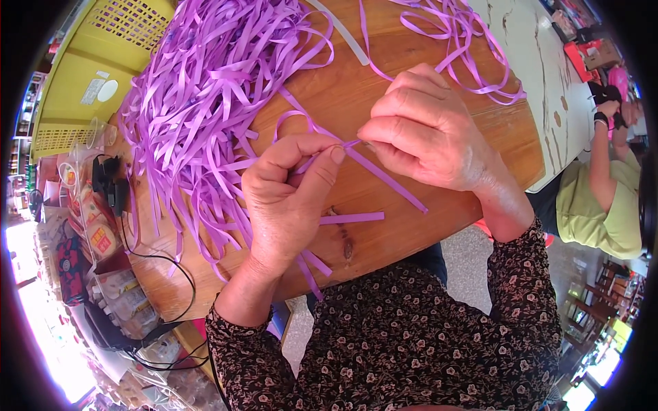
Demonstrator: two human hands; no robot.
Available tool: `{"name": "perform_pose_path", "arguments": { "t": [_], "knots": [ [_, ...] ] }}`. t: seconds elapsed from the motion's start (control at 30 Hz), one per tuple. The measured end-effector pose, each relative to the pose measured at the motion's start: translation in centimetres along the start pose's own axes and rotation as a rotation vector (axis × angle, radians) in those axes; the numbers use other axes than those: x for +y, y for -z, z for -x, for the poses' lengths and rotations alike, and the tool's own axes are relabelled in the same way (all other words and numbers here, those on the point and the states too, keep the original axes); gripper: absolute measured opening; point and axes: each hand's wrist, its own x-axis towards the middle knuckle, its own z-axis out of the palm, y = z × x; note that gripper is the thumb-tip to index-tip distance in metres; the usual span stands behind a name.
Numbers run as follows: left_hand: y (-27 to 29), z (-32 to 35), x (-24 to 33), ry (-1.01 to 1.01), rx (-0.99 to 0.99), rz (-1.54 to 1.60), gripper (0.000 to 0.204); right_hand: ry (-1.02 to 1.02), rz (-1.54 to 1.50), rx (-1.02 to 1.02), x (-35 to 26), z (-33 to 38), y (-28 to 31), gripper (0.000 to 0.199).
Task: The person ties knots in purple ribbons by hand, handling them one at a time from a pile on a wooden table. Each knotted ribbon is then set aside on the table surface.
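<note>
Over a round wooden table (411, 68), my left hand (288, 198) and my right hand (421, 133) meet, both pinching thin purple ribbon strips (384, 181). My left thumb and forefinger close on the strips where they cross, and several ends hang below that palm. My right fingertips grip the same strips just to the right. One strip runs down and right from the pinch, another loops up and left toward a big heap of purple ribbon strips (205, 89) at the table's back left.
A yellow plastic basket (103, 61) stands behind the heap. Looser purple strips (466, 41) lie at the back right. Black cables (171, 274) and packaged goods (103, 240) sit at the left edge. Another person in a green top (596, 205) sits at the right.
</note>
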Motion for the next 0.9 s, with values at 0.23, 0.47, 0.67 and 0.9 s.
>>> {"name": "perform_pose_path", "arguments": {
  "t": [0.23, 0.47, 0.67, 0.9],
  "knots": [
    [0.5, -0.2, -0.2, -0.008, -0.017, 0.078, 0.007, -0.028, -0.073, -0.004, 0.2, -0.3, 0.1, 0.029],
    [0.4, -0.2, -0.1, 0.031, -0.048, 0.193, 0.007, -0.156, -0.210, -0.044, 0.2, 0.1, 0.2, 0.056],
    [0.5, 0.7, 0.5, -0.104, -0.171, 0.573, 0.011, -0.325, -0.660, -0.027, -1.7, -0.9, -3.2, 0.045],
    [2.3, 1.0, 2.7, -0.328, -0.193, 0.748, 0.011, -0.202, -0.929, -0.416, -2.6, -0.3, -3.7, 0.024]
  ]
}}
